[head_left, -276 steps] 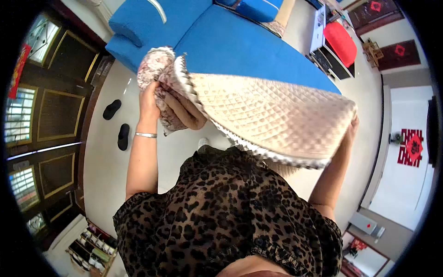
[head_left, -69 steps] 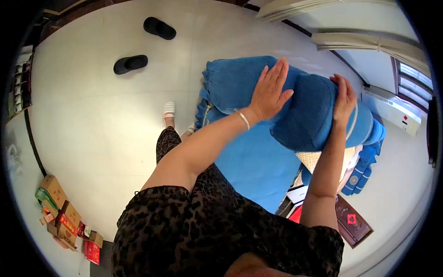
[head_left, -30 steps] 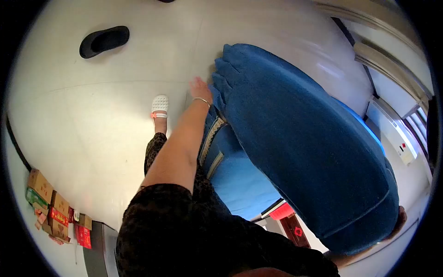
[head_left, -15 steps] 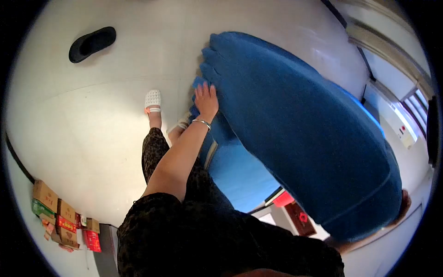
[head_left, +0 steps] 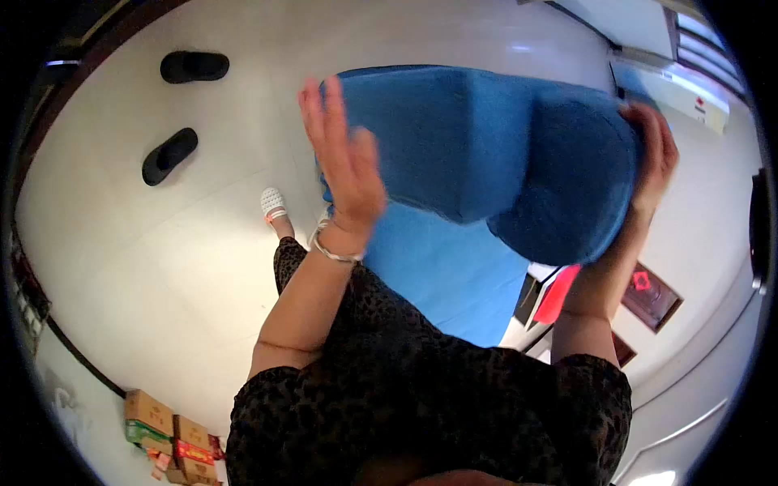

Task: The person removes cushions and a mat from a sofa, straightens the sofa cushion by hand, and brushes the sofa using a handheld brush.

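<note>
A large dark blue cushion (head_left: pixel 421 138) slants across the middle, bent into a fold near its right half, with its rounded end at the right. My right hand (head_left: pixel 653 154) grips that rounded end, fingers curled at its outer edge and the thumb mostly hidden. My left hand (head_left: pixel 344 166) is raised at the cushion's left end, fingers stretched out and a little blurred, holding nothing. Whether its palm touches the cushion I cannot tell. Below the cushion lies a lighter blue flat surface (head_left: pixel 446 271), against my legs.
Two black slippers (head_left: pixel 194 66) lie on the pale floor (head_left: pixel 146 267) at the upper left. Cardboard boxes (head_left: pixel 150 411) are stacked along the lower left wall. A red item (head_left: pixel 557 293) and a dark wooden door (head_left: pixel 653 298) show at the right. My white shoe (head_left: pixel 273 202) stands left of the cushion.
My right hand has come into sight on the cushion's right end. That end has moved up and left, folding the cushion. My left hand has lifted from its left edge. The view has shifted.
</note>
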Demonstrator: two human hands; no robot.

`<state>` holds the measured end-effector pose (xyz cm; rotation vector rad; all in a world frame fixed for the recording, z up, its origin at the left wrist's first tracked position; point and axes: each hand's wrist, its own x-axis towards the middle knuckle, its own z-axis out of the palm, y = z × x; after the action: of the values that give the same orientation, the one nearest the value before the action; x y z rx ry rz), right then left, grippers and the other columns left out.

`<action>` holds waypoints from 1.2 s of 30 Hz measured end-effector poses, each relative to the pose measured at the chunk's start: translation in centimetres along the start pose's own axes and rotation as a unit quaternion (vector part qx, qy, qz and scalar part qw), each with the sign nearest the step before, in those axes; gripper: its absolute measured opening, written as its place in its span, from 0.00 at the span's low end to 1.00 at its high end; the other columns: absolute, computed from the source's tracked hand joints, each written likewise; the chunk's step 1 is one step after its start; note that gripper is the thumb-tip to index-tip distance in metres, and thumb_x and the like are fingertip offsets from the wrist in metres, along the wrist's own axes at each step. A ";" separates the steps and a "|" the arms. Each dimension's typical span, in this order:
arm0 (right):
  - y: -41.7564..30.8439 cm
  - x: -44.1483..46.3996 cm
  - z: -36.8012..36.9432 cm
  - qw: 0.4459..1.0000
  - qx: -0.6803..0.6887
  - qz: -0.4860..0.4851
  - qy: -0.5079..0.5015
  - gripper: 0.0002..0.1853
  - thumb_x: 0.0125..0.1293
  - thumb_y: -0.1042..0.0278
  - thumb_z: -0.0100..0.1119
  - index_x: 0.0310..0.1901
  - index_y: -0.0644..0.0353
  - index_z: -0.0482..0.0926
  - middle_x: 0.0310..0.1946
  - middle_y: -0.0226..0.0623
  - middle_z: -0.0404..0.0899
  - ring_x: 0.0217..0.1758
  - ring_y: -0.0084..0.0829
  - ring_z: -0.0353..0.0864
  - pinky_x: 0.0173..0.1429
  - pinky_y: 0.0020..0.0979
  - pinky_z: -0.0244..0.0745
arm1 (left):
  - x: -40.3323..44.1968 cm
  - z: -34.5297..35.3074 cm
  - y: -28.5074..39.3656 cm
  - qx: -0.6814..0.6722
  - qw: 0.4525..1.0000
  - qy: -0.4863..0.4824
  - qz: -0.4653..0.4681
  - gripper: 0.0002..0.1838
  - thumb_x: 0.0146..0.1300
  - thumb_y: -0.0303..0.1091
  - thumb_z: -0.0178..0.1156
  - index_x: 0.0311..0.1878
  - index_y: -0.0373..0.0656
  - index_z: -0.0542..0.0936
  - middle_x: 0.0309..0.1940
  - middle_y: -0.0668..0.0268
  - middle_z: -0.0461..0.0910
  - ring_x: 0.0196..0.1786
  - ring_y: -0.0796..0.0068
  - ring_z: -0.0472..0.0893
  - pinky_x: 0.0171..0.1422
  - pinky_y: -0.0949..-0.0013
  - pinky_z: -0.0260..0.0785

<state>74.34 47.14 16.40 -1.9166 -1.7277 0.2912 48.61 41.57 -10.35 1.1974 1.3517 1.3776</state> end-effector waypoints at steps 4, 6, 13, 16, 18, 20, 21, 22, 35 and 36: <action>-0.4 -0.2 0.9 0.997 0.072 0.004 -0.029 0.15 0.71 0.61 0.53 0.42 0.66 0.82 0.36 0.37 0.83 0.42 0.25 0.80 0.54 0.25 0.71 | -1.6 2.4 2.8 0.020 0.990 -0.140 0.025 0.31 0.71 0.42 0.47 0.74 0.43 0.57 0.71 0.49 0.59 0.76 0.50 0.51 0.78 0.52 0.41; -0.1 0.1 0.6 0.985 0.170 -0.021 -0.030 0.16 0.71 0.60 0.53 0.42 0.66 0.82 0.36 0.38 0.84 0.43 0.25 0.80 0.54 0.26 0.70 | -0.5 0.7 -3.5 0.247 0.895 -0.321 -0.184 0.30 0.69 0.38 0.48 0.72 0.41 0.59 0.68 0.48 0.64 0.74 0.49 0.56 0.77 0.52 0.43; 4.8 0.2 -1.2 0.745 0.664 -0.023 0.051 0.33 0.72 0.40 0.34 0.54 0.63 0.75 0.40 0.41 0.82 0.46 0.35 0.79 0.54 0.36 0.68 | 2.2 3.4 17.7 0.078 0.921 -0.125 0.360 0.27 0.64 0.43 0.56 0.62 0.37 0.68 0.73 0.51 0.53 0.76 0.54 0.52 0.76 0.44 0.43; 4.1 -0.4 -4.2 0.707 0.699 0.080 0.064 0.31 0.72 0.41 0.37 0.56 0.63 0.75 0.48 0.43 0.80 0.51 0.35 0.77 0.56 0.36 0.68 | 2.0 7.7 15.4 0.220 0.788 -0.355 0.452 0.28 0.59 0.44 0.60 0.60 0.41 0.70 0.71 0.50 0.58 0.73 0.51 0.57 0.74 0.42 0.44; 4.9 -1.1 -9.4 0.805 0.540 0.126 0.213 0.27 0.72 0.47 0.42 0.58 0.63 0.74 0.52 0.42 0.79 0.54 0.33 0.76 0.57 0.36 0.67 | 5.3 7.5 14.5 0.320 0.869 -0.313 0.212 0.26 0.61 0.42 0.59 0.60 0.42 0.72 0.65 0.48 0.67 0.68 0.44 0.63 0.72 0.44 0.49; 8.2 -4.0 -14.3 0.861 0.305 0.094 0.396 0.25 0.72 0.52 0.46 0.60 0.64 0.71 0.55 0.43 0.76 0.59 0.35 0.72 0.62 0.38 0.65 | 6.8 6.0 16.5 0.237 0.931 -0.129 0.246 0.24 0.69 0.39 0.50 0.65 0.41 0.71 0.67 0.52 0.66 0.71 0.48 0.61 0.73 0.47 0.49; 9.2 -5.3 -16.5 0.851 0.175 0.092 0.487 0.25 0.72 0.54 0.46 0.61 0.65 0.69 0.56 0.45 0.74 0.62 0.37 0.70 0.64 0.40 0.63 | 6.6 7.2 20.3 0.245 0.909 -0.174 0.288 0.24 0.69 0.39 0.50 0.66 0.41 0.71 0.68 0.53 0.66 0.72 0.49 0.60 0.73 0.46 0.48; 10.2 -6.6 -18.6 0.813 0.050 0.110 0.569 0.25 0.72 0.56 0.46 0.63 0.66 0.68 0.58 0.47 0.72 0.64 0.40 0.68 0.66 0.42 0.62 | 5.8 8.3 23.5 0.255 0.883 -0.218 0.327 0.24 0.69 0.39 0.49 0.66 0.41 0.70 0.68 0.54 0.65 0.72 0.50 0.60 0.74 0.46 0.48; 15.0 -8.3 -20.1 0.969 0.120 0.055 0.211 0.26 0.70 0.56 0.54 0.64 0.63 0.69 0.67 0.47 0.66 0.70 0.41 0.65 0.71 0.36 0.60 | 1.0 21.5 29.0 0.401 0.707 -0.384 0.438 0.33 0.68 0.51 0.50 0.72 0.47 0.62 0.73 0.54 0.57 0.75 0.51 0.54 0.76 0.44 0.43; 16.8 -7.3 -22.4 0.907 0.114 0.141 0.379 0.29 0.69 0.54 0.54 0.62 0.70 0.68 0.65 0.57 0.67 0.70 0.50 0.63 0.73 0.43 0.55 | 0.7 21.6 29.2 0.413 0.699 -0.382 0.440 0.33 0.69 0.52 0.49 0.72 0.46 0.61 0.73 0.55 0.56 0.75 0.52 0.54 0.76 0.45 0.43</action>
<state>98.73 33.97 24.88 -1.7632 -0.8667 -0.1418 71.17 44.59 17.97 2.8923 0.7049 0.4973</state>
